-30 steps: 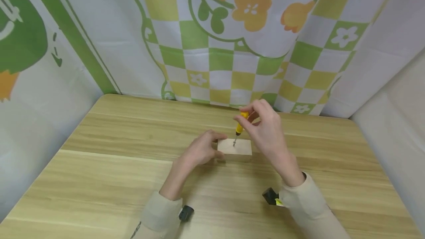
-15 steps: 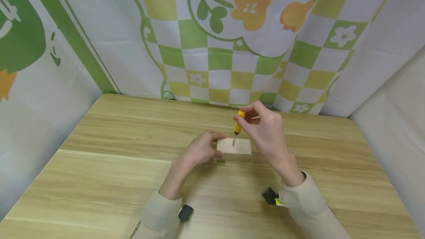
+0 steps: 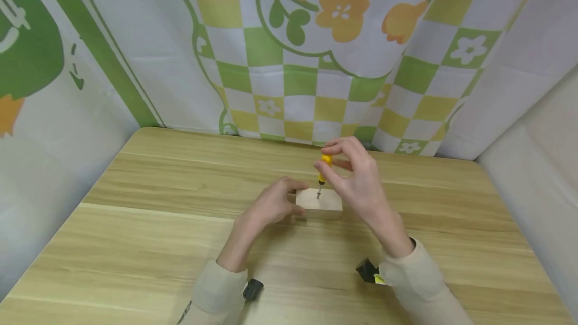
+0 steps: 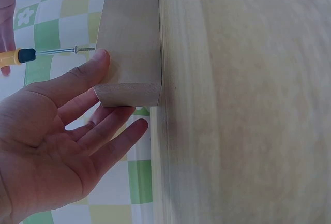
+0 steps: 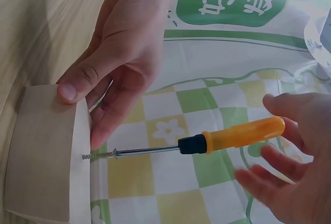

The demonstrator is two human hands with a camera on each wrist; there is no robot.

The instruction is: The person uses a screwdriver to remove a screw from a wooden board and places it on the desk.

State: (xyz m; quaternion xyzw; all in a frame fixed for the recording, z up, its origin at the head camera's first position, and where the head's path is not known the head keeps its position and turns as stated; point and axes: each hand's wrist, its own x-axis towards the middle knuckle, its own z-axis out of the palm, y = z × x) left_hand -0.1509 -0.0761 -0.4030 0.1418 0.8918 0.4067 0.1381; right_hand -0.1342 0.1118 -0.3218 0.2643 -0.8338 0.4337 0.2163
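A pale wooden block [image 3: 331,203] lies on the table, and my left hand [image 3: 271,203] grips its left end between thumb and fingers. A screw [image 5: 99,155] stands with its threaded point in the block's top face. The shank of a yellow screwdriver [image 5: 238,135] meets the screw's head, in line with it. My right hand [image 3: 358,177] holds the upper end of the screwdriver's handle between thumb and fingers. In the left wrist view, the screw [image 4: 84,49] shows most of its thread above the wood, beside the left thumb.
The wood-grain table [image 3: 158,245] runs back to a checked, flowered cloth [image 3: 298,84]. Pale cloth walls [image 3: 537,164] stand at both sides. Small black devices [image 3: 368,270] are worn at both wrists, over light sleeves [image 3: 221,285].
My right fingers have shifted round the handle, and the screwdriver stands a little more upright. The left hand and the block stay in place.
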